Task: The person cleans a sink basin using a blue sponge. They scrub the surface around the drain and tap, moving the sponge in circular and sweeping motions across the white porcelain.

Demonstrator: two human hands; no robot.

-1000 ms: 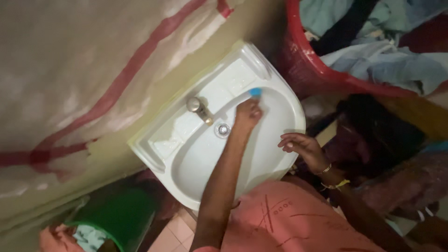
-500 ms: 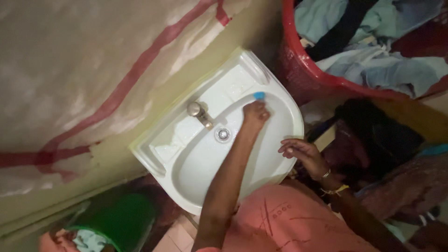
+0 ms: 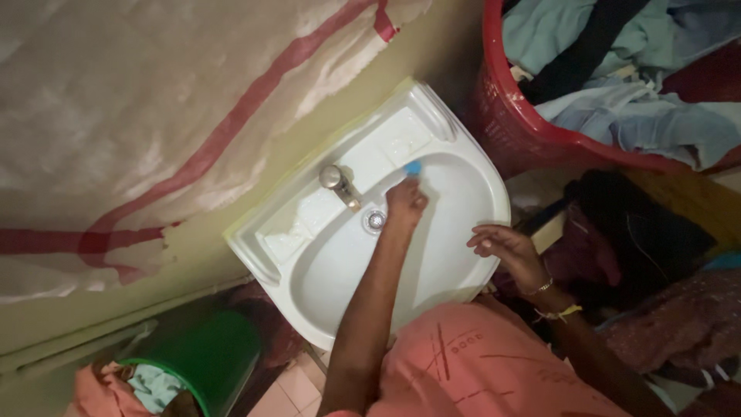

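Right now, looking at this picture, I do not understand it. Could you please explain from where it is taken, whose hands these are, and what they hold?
The picture comes from one camera worn on a person's head, looking straight down, so both arms belong to that person. There is no machine. Below is a white washbasin fixed to a wall, with a metal tap and a drain. The left hand is inside the bowl, closed around a small blue thing, perhaps a sponge or brush; I cannot tell which. The right hand is empty, fingers spread, at the basin's rim. Beside the basin stands a red basket full of clothes, and a green bucket sits below on the floor.
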